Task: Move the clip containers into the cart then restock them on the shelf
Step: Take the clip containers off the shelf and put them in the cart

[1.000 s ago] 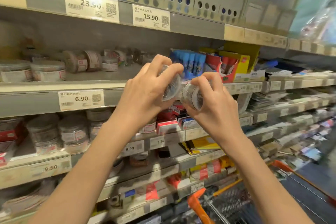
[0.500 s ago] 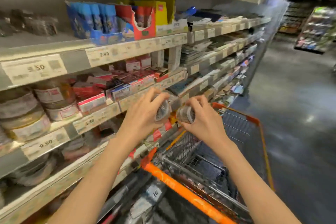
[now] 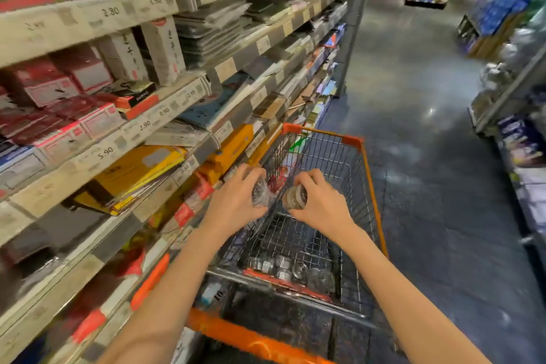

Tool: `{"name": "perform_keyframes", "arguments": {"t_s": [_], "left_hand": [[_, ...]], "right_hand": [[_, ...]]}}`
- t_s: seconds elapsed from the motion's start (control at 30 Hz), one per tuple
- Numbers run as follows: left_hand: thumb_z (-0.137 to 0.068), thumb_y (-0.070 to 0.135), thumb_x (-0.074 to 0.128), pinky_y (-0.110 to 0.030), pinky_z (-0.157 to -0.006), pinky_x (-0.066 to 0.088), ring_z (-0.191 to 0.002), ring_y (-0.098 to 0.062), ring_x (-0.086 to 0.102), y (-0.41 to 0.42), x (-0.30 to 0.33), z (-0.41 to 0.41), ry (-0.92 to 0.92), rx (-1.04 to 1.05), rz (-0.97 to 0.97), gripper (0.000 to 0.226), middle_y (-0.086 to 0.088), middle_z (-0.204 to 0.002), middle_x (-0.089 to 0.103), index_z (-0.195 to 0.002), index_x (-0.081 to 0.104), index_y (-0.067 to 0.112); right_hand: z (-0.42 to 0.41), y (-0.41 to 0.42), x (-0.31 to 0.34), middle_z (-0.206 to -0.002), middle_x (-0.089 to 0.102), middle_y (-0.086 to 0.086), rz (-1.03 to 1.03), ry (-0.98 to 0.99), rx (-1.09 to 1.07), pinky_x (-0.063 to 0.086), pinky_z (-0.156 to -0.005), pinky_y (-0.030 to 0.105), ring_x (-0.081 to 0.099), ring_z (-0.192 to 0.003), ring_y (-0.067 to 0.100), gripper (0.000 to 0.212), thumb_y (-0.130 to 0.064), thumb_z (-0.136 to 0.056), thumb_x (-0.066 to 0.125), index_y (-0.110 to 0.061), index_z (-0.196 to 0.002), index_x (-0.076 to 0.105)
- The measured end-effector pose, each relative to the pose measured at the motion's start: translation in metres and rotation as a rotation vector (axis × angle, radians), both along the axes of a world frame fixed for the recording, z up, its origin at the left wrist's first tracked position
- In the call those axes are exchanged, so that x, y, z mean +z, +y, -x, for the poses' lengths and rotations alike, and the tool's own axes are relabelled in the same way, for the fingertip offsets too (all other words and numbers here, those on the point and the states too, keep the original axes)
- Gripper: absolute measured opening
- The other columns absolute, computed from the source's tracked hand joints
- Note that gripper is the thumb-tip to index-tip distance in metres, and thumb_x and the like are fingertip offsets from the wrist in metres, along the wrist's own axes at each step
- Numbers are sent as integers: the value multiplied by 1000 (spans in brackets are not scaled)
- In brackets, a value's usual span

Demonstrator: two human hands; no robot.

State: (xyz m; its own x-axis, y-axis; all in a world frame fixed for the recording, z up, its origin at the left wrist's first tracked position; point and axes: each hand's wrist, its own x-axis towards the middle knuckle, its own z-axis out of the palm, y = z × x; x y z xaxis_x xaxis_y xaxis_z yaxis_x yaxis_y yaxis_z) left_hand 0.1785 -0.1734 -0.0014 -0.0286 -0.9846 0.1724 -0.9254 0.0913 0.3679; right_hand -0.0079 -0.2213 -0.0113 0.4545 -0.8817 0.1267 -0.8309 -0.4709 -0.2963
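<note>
The left hand [image 3: 236,201] curls its fingers [image 3: 251,173] round a clear clip container [image 3: 260,193], and the right hand [image 3: 320,202] grips another container [image 3: 295,197] the same way. Both are held over the cart [image 3: 370,186], near its left edge. More containers [image 3: 295,270] lie at the cart's near end.

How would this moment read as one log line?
left hand: holds clip container | right hand: holds second container | both over cart

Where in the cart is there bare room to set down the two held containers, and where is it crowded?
Bare mesh fills the cart floor's middle and far end, bordered by the orange rim. The near end is crowded with clip containers. Left hand and right hand hover above the free part.
</note>
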Motion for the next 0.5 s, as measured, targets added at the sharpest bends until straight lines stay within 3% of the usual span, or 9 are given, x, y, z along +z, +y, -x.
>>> {"name": "perform_keyframes", "arguments": {"t_s": [0.13, 0.33, 0.5], "left_hand": [[-77, 34, 72, -32, -69, 44, -106, -19, 50, -30, -31, 23, 10, -20, -121, 57, 4, -127, 37, -122, 40, 27], [-78, 31, 72, -23, -53, 33, -77, -11, 45, -60, -76, 35, 2, -47, -270, 54, 7, -122, 37, -119, 38, 28], [-75, 30, 74, -31, -60, 43, -85, -17, 51, -94, -124, 28, 5, -106, -374, 57, 4, -122, 39, -119, 38, 27]], "right_hand": [[24, -23, -34, -125, 38, 1, -92, 40, -58, 47, -60, 33, 54, -98, 25, 58, -40, -78, 70, -21, -124, 42], [40, -45, -83, -125, 37, 0, -226, 69, -139, 47, -65, 35, 53, -101, 25, 54, -38, -79, 70, -22, -122, 42], [33, -63, -130, -127, 37, 1, -346, 78, -215, 51, -68, 37, 55, -100, 28, 60, -39, -78, 71, -21, -126, 40]]}}
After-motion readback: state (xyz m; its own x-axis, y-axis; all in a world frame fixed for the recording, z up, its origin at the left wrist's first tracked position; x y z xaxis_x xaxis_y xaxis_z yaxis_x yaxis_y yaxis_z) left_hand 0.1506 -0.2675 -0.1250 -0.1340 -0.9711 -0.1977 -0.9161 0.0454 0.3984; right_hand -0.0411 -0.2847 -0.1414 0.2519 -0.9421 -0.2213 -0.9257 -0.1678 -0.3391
